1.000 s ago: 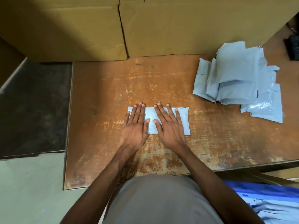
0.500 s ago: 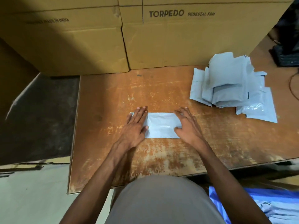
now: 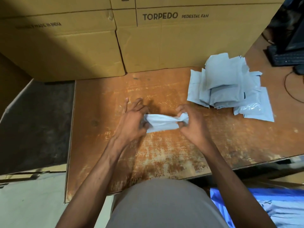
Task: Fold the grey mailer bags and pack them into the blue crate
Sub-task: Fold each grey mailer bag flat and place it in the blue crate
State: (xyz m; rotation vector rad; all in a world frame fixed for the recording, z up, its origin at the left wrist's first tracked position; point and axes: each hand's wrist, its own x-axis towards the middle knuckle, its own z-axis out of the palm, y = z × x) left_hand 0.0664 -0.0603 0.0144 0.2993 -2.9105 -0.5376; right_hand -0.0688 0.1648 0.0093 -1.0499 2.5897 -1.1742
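Gripping one folded grey mailer bag (image 3: 162, 123) at its ends, left hand (image 3: 133, 122) and right hand (image 3: 192, 124) hold it over mid-bench (image 3: 164, 153), long axis running left-right; fingers curled round both ends.

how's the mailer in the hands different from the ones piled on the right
The held mailer is bunched and creased, gripped at each end by the left hand and right hand; the pile of mailers lies flat and untouched. The held mailer is a single bag; the pile of mailers overlaps in loose layers. Both are the same pale grey plastic, over the same wooden table.
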